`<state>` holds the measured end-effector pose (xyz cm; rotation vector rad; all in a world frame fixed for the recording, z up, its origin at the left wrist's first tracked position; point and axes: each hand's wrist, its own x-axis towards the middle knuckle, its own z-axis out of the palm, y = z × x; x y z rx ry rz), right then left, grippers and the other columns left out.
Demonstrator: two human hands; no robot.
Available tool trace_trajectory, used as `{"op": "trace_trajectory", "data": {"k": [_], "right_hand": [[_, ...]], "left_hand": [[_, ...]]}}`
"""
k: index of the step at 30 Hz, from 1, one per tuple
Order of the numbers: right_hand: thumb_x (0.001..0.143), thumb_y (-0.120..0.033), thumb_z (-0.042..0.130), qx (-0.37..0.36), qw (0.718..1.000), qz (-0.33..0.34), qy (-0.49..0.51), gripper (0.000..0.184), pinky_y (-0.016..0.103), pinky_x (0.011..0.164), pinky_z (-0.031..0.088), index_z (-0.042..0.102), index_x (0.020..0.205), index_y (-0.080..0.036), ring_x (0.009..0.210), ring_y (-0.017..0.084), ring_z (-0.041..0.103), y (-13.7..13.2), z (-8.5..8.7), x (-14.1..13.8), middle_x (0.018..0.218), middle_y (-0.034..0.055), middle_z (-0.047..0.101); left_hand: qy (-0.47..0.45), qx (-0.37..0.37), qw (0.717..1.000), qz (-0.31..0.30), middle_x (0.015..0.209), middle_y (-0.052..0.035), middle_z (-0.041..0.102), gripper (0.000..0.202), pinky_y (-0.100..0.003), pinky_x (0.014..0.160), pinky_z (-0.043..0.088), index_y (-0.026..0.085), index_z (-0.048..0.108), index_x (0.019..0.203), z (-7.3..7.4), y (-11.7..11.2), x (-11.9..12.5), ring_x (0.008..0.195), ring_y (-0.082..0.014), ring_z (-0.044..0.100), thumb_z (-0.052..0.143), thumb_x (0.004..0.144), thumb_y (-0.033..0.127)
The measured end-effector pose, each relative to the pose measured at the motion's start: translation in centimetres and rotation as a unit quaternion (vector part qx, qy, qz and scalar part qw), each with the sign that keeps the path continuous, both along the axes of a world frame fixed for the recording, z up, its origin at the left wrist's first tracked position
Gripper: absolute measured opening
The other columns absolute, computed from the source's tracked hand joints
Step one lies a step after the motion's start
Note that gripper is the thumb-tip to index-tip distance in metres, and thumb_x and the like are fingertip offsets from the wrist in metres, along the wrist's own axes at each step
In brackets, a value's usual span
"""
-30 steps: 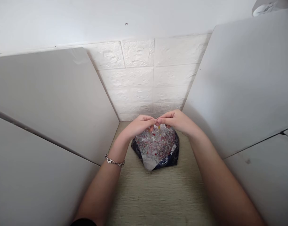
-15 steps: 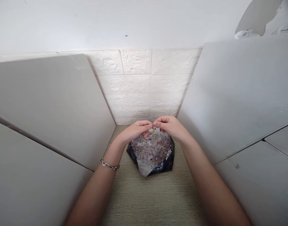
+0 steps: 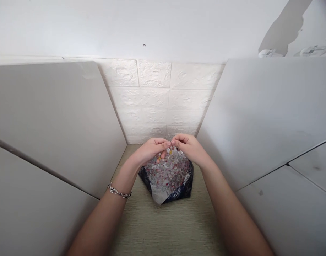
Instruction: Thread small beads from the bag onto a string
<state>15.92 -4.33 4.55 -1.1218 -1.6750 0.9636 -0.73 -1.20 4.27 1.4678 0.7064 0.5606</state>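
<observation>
My left hand and my right hand meet fingertip to fingertip above a heap of beads. Each pinches with thumb and forefinger at a thin string of beads, where a yellow bead shows below the fingertips. A fine, pale strand end sticks up between the hands; the exact spot they grip is too small to make out. Below lie many small loose beads, clear, pink and red, on a dark blue and white wrapper with folded edges. The hands hide the far part of the heap.
A greenish wood-grain tabletop lies underneath. Grey-white panels stand to the left and to the right. Behind is a white brick-pattern wall. A silver chain bracelet circles my left wrist.
The view has shifted slightly, so the heap and wrapper sit a little lower and further left. Both hands keep their pinch, fingertips now closer together, and the pale strand end shows more plainly.
</observation>
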Motion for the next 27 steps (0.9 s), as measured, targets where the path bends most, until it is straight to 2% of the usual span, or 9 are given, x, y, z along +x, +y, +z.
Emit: {"op": "trace_trajectory", "data": {"k": [5,7,10,14,18,23,27], "right_hand": [[0.075,-0.038,0.054,0.008,1.000,-0.004,0.020,0.023,0.023,0.056,0.034,0.054,0.067,-0.016,0.057,0.008,0.042,0.2,-0.1,0.1,0.061,-0.0031,0.050],[0.074,-0.038,0.055,0.011,0.999,-0.003,0.046,0.023,0.023,0.057,0.036,0.052,0.065,-0.016,0.057,0.008,0.045,0.2,-0.2,0.0,0.061,-0.0027,0.052],[0.073,-0.038,0.057,0.009,0.995,0.008,0.098,0.024,0.024,0.058,0.040,0.051,0.065,-0.017,0.058,0.009,0.049,0.0,0.0,-0.1,0.061,-0.0019,0.055],[0.072,-0.041,0.059,0.006,0.994,0.007,0.111,0.025,0.025,0.059,0.043,0.053,0.067,-0.017,0.059,0.010,0.053,-0.6,0.5,-0.4,0.063,-0.0002,0.058],[0.071,-0.043,0.059,0.012,0.994,-0.021,0.103,0.027,0.023,0.057,0.041,0.055,0.068,-0.016,0.059,0.009,0.050,-0.6,0.4,-0.8,0.064,-0.0002,0.057],[0.072,-0.040,0.059,0.011,0.989,-0.016,0.144,0.025,0.022,0.057,0.040,0.057,0.068,-0.016,0.058,0.008,0.049,-0.1,-0.2,-1.1,0.066,-0.0004,0.057],[0.072,-0.037,0.059,0.010,0.990,-0.007,0.141,0.022,0.022,0.057,0.041,0.057,0.067,-0.017,0.057,0.008,0.050,-0.2,0.2,-0.9,0.066,-0.0002,0.059]], "left_hand": [[-0.047,0.019,0.999,0.004,0.063,0.0023,0.051,0.025,-0.019,0.056,0.035,0.014,0.056,0.074,-0.3,0.0,0.5,0.057,-0.0053,0.044,0.060,0.071,0.038],[-0.087,-0.016,0.996,0.024,0.072,0.0005,0.054,0.020,-0.020,0.062,0.036,0.014,0.056,0.075,-0.3,-0.3,1.1,0.066,-0.0062,0.047,0.058,0.072,0.033],[-0.149,-0.075,0.985,0.042,0.072,0.0002,0.052,0.014,-0.021,0.068,0.039,0.013,0.052,0.071,-0.1,-0.8,1.9,0.071,-0.0076,0.050,0.054,0.072,0.027],[-0.154,-0.092,0.983,0.032,0.062,0.0022,0.048,0.010,-0.022,0.060,0.041,0.015,0.047,0.068,0.7,-1.4,2.1,0.058,-0.0073,0.049,0.050,0.069,0.024],[-0.130,-0.097,0.986,0.033,0.051,0.0057,0.040,0.005,-0.022,0.052,0.040,0.016,0.043,0.066,1.4,-1.7,1.6,0.040,-0.0032,0.034,0.046,0.067,0.020],[-0.106,-0.077,0.990,0.057,0.041,0.0076,0.031,0.004,-0.020,0.049,0.038,0.017,0.044,0.065,1.6,-1.5,1.3,0.033,-0.0020,0.023,0.041,0.067,0.016],[-0.085,-0.068,0.993,0.048,0.041,0.0074,0.027,0.017,-0.018,0.041,0.027,0.017,0.047,0.066,1.7,-1.4,1.0,0.034,-0.0019,0.018,0.042,0.077,0.029]]}}
